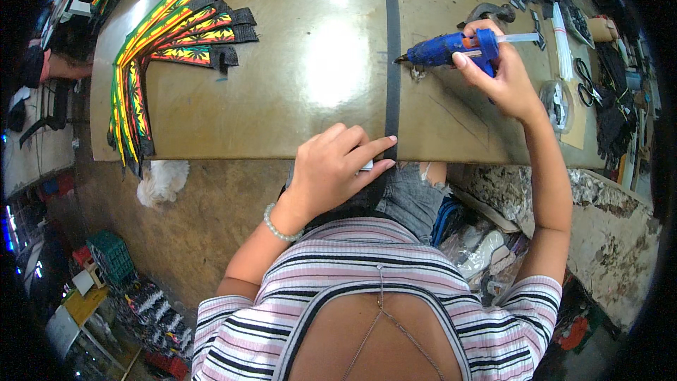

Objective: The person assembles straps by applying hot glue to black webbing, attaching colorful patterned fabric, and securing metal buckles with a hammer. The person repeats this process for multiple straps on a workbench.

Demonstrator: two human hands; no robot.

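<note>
A long black strap (392, 49) runs down the middle of the tan tabletop (310, 70) to its front edge. My left hand (335, 166) pinches the strap's near end at the table edge, together with a small white piece (367, 164). My right hand (497, 74) grips a blue hot glue gun (451, 48) with a clear glue stick (518, 38) out its back. The nozzle points left and touches the strap's right edge, well above my left hand.
A fan of finished red, yellow and green straps with black ends (173, 35) lies at the table's left. Black pieces, scissors (584, 79), white glue sticks (562, 42) and clutter fill the right side. A green crate (111, 255) and boxes stand on the floor.
</note>
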